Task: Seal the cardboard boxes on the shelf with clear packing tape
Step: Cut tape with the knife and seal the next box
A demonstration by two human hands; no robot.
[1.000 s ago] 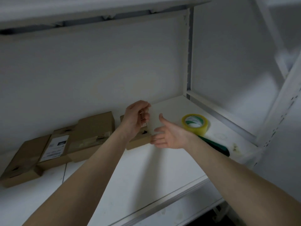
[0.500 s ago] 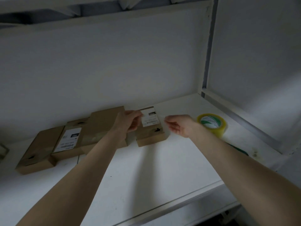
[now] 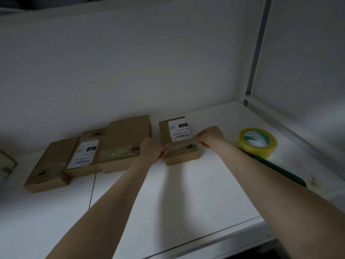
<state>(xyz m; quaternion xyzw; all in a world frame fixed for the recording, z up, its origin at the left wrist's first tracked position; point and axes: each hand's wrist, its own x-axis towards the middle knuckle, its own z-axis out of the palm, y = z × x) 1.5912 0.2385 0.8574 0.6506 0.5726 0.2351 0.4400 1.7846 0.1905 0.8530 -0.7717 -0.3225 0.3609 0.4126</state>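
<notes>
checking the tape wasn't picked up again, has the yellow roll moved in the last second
No. The tape roll still sits against the green object by the shelf's right rail.

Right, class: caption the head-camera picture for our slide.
Left hand and right hand hold clear tape across a labelled box.

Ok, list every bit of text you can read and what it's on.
"060": white on black, label on the right box, upside down.
"060-046-A05": same label, by the barcode; small, probably right.
Left box's label: too blurred.
Tape roll print: unreadable.
</notes>
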